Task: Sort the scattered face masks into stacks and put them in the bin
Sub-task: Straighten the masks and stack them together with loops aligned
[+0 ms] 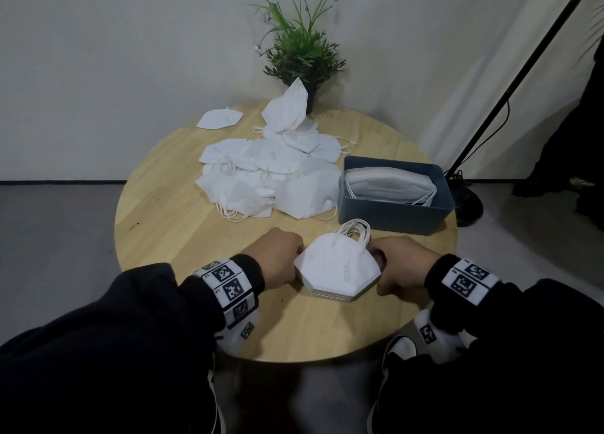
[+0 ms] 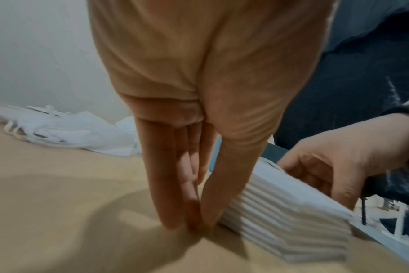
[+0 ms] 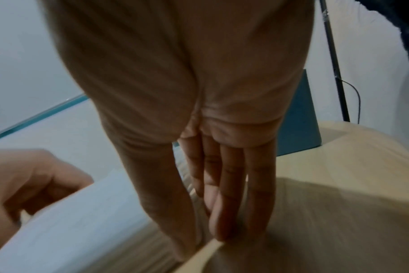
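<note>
The left hand's fingers (image 2: 173, 184) point straight down, held together, tips on the wood, thumb pressed flat against the left edge of a neat stack of folded white face masks (image 1: 338, 272). The right hand's fingers (image 3: 231, 194) are likewise straight and close together, pressing the stack's right edge where the ear loops bunch up. Neither hand curls round anything; the left hand (image 1: 281, 258) and the right hand (image 1: 400, 265) simply flank the stack, squeezing it square between them.

The stack lies flat near the front edge of the round pale wooden table (image 1: 170, 224). Just behind the stack and slightly to its right stands a grey-blue rectangular plastic bin (image 1: 397, 213), with a batch of white masks already lying inside. Behind the stack to the left sprawls a loose heap of white face masks (image 1: 268, 175), and one stray mask (image 1: 219, 119) lies apart beyond that heap. Farthest from the stack, at the table's back edge, is a small green potted plant (image 1: 302, 51). Both wrists wear black sleeves with white marker bands.
</note>
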`<state>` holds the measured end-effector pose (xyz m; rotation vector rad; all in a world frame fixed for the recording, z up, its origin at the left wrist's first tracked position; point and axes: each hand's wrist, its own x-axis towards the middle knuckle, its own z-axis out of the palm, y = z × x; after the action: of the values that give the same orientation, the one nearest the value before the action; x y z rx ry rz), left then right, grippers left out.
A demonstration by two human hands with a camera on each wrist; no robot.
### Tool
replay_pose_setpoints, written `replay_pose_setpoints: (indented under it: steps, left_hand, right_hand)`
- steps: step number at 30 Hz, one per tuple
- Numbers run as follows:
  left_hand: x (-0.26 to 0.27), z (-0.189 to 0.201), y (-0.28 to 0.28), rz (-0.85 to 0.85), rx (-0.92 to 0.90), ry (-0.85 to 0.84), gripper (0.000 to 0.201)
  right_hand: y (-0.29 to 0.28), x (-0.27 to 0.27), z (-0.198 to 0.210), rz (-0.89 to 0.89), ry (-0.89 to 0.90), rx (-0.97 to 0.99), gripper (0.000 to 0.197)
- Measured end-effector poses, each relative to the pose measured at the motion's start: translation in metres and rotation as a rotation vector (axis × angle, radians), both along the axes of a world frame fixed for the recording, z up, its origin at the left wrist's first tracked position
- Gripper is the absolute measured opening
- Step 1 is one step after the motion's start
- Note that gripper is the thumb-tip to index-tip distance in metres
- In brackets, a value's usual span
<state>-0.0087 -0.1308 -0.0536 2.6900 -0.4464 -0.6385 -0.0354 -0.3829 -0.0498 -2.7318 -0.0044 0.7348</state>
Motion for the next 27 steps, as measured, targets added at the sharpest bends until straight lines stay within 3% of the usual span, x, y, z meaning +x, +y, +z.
replay_pose_setpoints:
  steps: [2, 4, 9, 11, 14, 19, 23, 25, 27]
  left_hand:
    - [0.009, 0.001, 0.009, -0.001, 0.006, 0.016, 0.058]
    - [0.019, 0.008, 0.019, 0.008, -0.031, 0.018, 0.064]
    - [0.018, 0.033, 0.015, -0.085, -0.228, -0.229, 0.034]
    - [0.009, 0.034, 0.004, -0.195, -0.253, -0.257, 0.026]
    - [0.002, 0.018, -0.008, -0.333, -0.095, -0.239, 0.03]
    - [0.008, 0.003, -0.007, -0.346, -0.057, -0.193, 0.032]
    - [0.029, 0.024, 0.007, -0.17, -0.387, -0.035, 0.013]
    - [0.05, 0.032, 0.021, -0.005, -0.471, -0.093, 0.011]
    - [0.076, 0.032, 0.041, 0.156, -0.43, -0.191, 0.017]
  right_hand:
    - [-0.005, 0.005, 0.007, 0.006, -0.03, -0.031, 0.046]
    - [-0.007, 0.007, 0.015, -0.037, -0.125, -0.025, 0.026]
    - [0.017, 0.0, 0.029, -0.118, -0.388, 0.284, 0.015]
    - [0.033, -0.004, 0.029, -0.064, -0.374, 0.326, 0.017]
    - [0.047, 0.0, 0.017, 0.086, -0.289, 0.161, 0.028]
    - [0.051, 0.009, 0.008, 0.106, -0.227, 0.107, 0.023]
    - [0.051, 0.015, 0.021, -0.019, -0.322, 0.297, 0.002]
    - [0.056, 0.02, 0.024, -0.117, -0.345, 0.5, 0.003]
    - [0.062, 0.025, 0.027, -0.251, -0.307, 0.756, 0.002]
